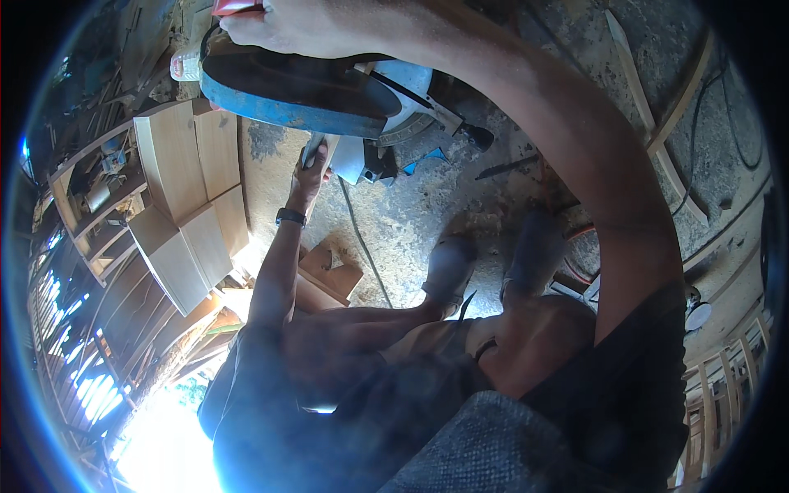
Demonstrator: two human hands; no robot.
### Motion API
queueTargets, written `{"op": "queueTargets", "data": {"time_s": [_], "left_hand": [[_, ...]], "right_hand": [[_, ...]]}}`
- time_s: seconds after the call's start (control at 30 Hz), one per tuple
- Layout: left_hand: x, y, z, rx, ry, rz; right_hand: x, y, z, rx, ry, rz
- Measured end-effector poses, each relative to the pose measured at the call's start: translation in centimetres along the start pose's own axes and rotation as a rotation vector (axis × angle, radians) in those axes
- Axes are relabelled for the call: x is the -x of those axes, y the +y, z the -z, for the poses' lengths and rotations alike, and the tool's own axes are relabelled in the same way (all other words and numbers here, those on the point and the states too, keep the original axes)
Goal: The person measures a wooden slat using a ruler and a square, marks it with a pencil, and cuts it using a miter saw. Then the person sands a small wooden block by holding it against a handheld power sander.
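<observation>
A cut-off saw with a blue-edged round blade guard (pixel 271 108) stands in front of me at the top. My right arm reaches across the top, and my right hand (pixel 256 29) is closed around the saw's red handle (pixel 237 6). Below the guard, my left hand (pixel 309 177) grips a narrow pale wood piece (pixel 329 143), its far end hidden under the guard. A black clamp knob (pixel 477 137) sticks out at the right of the saw's base. The blade itself is hidden from this view.
Light wooden box-like panels (pixel 177 164) stand at the left beside a wooden frame. Wood offcuts (pixel 330 275) lie near my left forearm. A dark cable (pixel 362 238) runs over the rough floor towards my feet. Long wood strips (pixel 649 107) lie at the far right.
</observation>
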State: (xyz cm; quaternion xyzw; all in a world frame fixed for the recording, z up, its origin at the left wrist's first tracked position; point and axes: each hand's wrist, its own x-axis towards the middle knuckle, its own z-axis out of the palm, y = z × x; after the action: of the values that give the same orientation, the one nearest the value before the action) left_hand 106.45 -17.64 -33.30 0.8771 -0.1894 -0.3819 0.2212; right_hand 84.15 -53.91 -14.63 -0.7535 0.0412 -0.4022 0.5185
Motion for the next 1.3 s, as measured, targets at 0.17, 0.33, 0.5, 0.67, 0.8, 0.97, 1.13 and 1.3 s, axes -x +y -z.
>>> {"op": "queueTargets", "data": {"time_s": [0.17, 0.33, 0.5, 0.67, 0.8, 0.97, 1.13, 1.3], "left_hand": [[0.0, -0.4, 0.1, 0.034, -0.011, -0.011], [0.0, -0.4, -0.1, 0.035, 0.007, -0.014], [0.4, 0.3, -0.5, 0.035, 0.036, -0.044], [0.2, 0.0, 0.0, 0.038, -0.001, -0.03], [0.3, 0.3, -0.1, 0.047, -0.018, -0.016], [0.7, 1.0, -0.2, 0.053, -0.018, -0.003], [0.5, 0.7, -0.2, 0.066, -0.015, -0.003], [0.3, 0.8, -0.5, 0.055, -0.019, -0.002]], "right_hand": [[-0.2, -0.1, 0.1, -0.027, -0.065, -0.065], [-0.2, 0.2, -0.4, -0.075, -0.006, 0.001], [0.2, 1.0, -0.6, -0.037, -0.001, -0.004], [-0.1, 0.5, -0.9, 0.025, 0.014, 0.005], [-3.3, -3.0, 1.4, 0.035, -0.28, -0.455], [0.5, 0.1, 0.6, -0.042, -0.016, -0.009], [0.0, 0.5, -0.2, 0.007, -0.017, -0.008], [0.0, -0.3, 0.5, -0.015, -0.029, -0.072]]}}
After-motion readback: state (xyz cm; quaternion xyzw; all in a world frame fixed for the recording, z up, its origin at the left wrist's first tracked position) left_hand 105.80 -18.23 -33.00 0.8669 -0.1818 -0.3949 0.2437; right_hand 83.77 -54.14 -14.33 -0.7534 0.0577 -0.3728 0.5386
